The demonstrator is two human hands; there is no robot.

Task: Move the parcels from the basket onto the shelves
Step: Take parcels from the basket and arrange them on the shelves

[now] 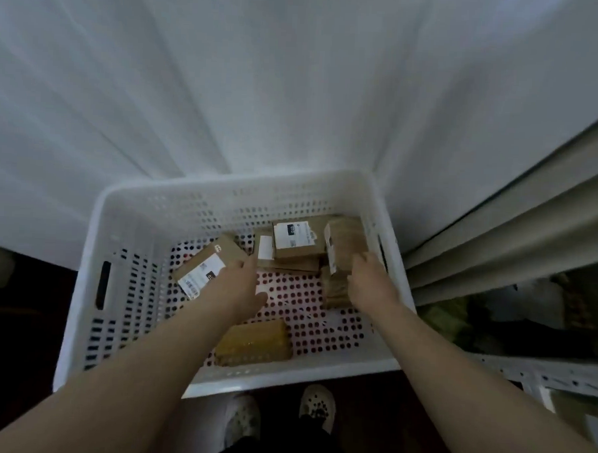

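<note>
With the left hand [240,285] gripping a labelled parcel [201,268] and the right hand [370,281] clasping a taped parcel [345,243] inside the basket [224,188], other parcels [297,240] lying between them, the shelves [513,235] right of both likely await most of the load.

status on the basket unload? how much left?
Done: unclear. The shelves at right show little, but much of the basket floor is bare.
In hand: left hand on the labelled box, right hand gripping the taped parcel; both parcels are in the basket.
Left: several more, including the yellow padded parcel and the box at the back.
</note>
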